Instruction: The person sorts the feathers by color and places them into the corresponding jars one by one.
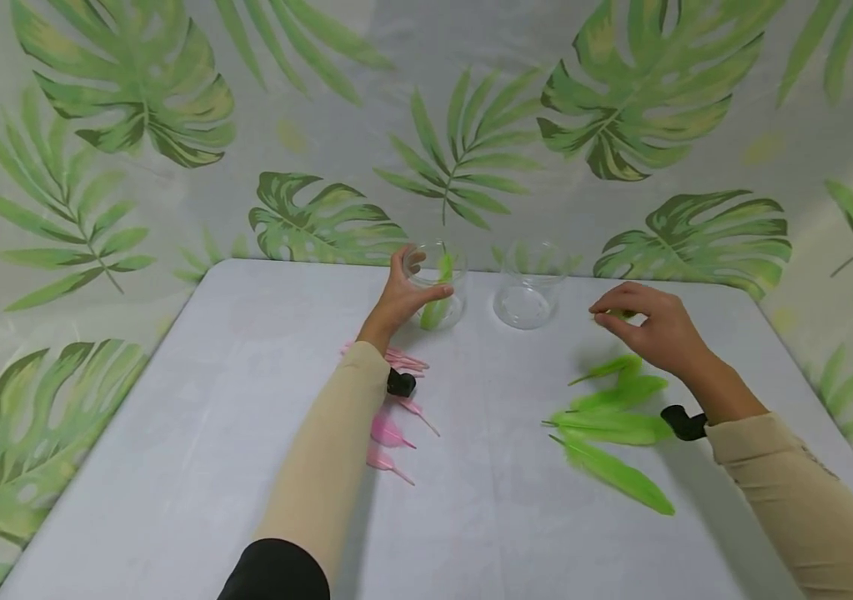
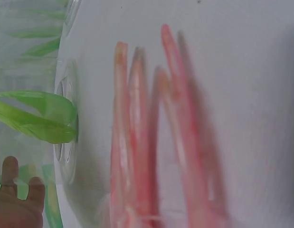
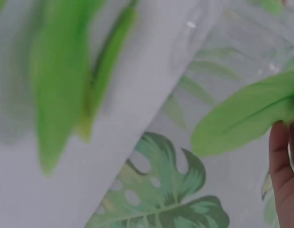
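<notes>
At the back of the table my left hand (image 1: 396, 302) grips a clear cup (image 1: 459, 310), thumb across its front and fingers round the far side. One green feather (image 1: 435, 313) stands tilted inside that cup, its lower end at the bottom in the left wrist view. To the right is a second clear cup (image 1: 524, 310). My right hand (image 1: 654, 325), raised to the right of it, pinches another green feather (image 3: 246, 114) between thumb and fingertips; in the head view the hand mostly hides this feather.
Several green feathers (image 1: 614, 427) lie on the table below my right hand. Several pink feathers (image 1: 390, 432) lie beside and partly under my left forearm. A leaf-printed cloth (image 1: 471, 100) hangs behind the back edge of the white table (image 1: 246, 375).
</notes>
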A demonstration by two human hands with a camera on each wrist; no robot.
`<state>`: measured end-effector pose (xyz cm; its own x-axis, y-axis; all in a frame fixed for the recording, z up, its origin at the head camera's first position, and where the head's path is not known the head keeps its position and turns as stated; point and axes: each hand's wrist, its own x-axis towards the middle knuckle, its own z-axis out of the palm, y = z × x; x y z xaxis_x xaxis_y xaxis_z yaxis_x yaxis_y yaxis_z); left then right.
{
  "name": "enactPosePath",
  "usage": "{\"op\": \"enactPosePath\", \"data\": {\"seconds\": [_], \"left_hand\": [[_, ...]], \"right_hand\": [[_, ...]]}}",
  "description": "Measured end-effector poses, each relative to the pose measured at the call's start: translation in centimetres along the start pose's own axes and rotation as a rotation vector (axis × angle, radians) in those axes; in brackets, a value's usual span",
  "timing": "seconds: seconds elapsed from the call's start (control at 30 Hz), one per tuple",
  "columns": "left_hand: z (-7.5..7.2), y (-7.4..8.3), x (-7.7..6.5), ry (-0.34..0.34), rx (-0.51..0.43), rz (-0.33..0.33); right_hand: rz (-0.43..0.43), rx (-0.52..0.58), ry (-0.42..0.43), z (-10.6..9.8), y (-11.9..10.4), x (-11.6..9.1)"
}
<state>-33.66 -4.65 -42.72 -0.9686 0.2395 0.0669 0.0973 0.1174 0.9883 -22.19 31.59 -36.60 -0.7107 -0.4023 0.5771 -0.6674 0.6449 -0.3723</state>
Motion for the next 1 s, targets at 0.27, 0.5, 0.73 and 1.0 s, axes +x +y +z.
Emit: {"op": "enactPosePath", "data": {"seconds": [0.27,0.5,0.73,1.0], "left_hand": [[0.0,0.1,-0.1,0.006,-0.005,0.001],[0.1,0.1,-0.3,0.007,-0.008,0.008],[0.0,0.0,-0.4,0.016,-0.002,-0.001],[0.1,0.2,-0.3,0.002,-0.01,-0.002]], "right_hand": [[0.068,0.04,0.033,-1.5,-0.5,1.5],[0.348,0.191,-0.045,-3.0,-1.9,3.5],[0.388,0.377,0.019,-4.3,-2.8,7.2],[0.426,0.293,0.021,-5.0,-3.2,10.1]]}}
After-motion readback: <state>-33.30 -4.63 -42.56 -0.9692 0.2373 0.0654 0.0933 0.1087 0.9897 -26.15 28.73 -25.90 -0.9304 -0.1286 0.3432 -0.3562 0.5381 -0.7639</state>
